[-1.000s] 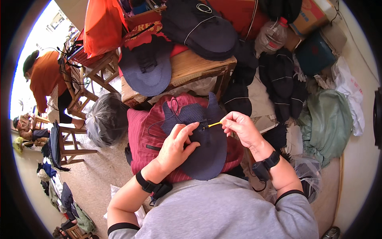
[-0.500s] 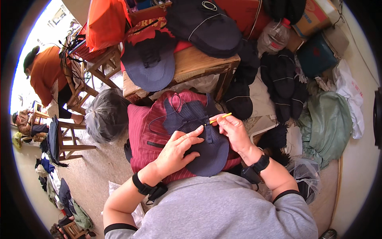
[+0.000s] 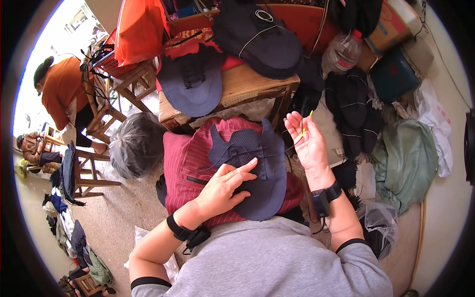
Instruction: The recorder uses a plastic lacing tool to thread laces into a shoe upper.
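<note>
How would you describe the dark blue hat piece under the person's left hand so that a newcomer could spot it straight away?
Start at the wooden table; just below it lies a red striped cushion. The navy hat piece lies flat on that cushion, under the left hand. Unlike the blue hat on the table, it touches that hand.

Both forearms enter from the lower edge, each with a black band at the wrist. The left hand (image 3: 222, 190) lies flat at frame centre, palm down, fingers spread. The right hand (image 3: 308, 141) is raised right of centre, fingers loosely curled, thumb and forefinger pinched together.
</note>
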### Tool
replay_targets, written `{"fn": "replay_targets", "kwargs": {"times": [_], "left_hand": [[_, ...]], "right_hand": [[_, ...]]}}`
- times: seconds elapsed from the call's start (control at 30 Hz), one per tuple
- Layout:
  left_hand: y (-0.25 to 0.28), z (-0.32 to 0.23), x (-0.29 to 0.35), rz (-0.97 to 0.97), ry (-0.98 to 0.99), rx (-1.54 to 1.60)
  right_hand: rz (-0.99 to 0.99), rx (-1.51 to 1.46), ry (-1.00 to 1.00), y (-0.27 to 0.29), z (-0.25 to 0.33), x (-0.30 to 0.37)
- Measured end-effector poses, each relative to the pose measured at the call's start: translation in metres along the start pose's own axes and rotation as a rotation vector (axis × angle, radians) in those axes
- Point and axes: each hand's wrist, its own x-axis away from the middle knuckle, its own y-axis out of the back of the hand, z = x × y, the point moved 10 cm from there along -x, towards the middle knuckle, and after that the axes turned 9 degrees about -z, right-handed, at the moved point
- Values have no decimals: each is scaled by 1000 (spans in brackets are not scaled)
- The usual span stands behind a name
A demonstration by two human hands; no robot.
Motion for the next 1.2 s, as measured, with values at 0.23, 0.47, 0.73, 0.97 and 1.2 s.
{"fn": "replay_targets", "kwargs": {"times": [0.23, 0.47, 0.73, 0.97, 1.2], "left_hand": [[2, -3, 1, -3, 0, -16], [9, -14, 5, 50, -97, -144], [7, -8, 9, 11, -96, -114], [10, -13, 15, -16, -127, -219], [3, -11, 3, 24, -113, -341]], "right_hand": [[105, 180, -112, -10, -8, 24], [179, 348, -329, -1, -11, 37], [-515, 1016, 756, 140, 202, -42], [-596, 887, 683, 180, 235, -57], [-739, 981, 976, 161, 312, -61]]}}
